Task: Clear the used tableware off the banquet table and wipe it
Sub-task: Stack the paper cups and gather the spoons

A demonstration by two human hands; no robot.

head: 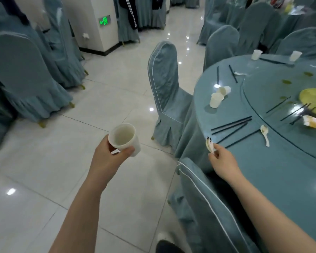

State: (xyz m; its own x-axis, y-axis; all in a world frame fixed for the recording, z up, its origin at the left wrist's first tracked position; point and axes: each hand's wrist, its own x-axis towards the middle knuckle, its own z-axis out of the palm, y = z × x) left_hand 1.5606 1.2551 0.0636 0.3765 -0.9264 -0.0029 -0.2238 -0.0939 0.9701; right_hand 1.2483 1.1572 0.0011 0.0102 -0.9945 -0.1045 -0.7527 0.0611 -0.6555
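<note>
- Left hand [109, 154] wrapped round an empty cup [124, 138], off the table's [263, 170] left edge: keep upright.
- Right hand [221, 157] pinching a spoon [209, 144] at that edge: drop into cup.
- Then gather chopsticks [232, 125] inboard of the edge.

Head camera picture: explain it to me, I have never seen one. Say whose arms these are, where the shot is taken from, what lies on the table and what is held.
There is no machine here. A person wears a wide-angle camera on the head, so you look forward and down along their own bare arms.

The left hand holds a white paper cup over the tiled floor. The right hand pinches a white spoon at the edge of the round banquet table, which has a blue-green cloth.

On the table lie more paper cups, one tipped on its side, loose dark chopsticks, another white spoon, and food scraps on the glass turntable. Covered chairs stand around it.
</note>
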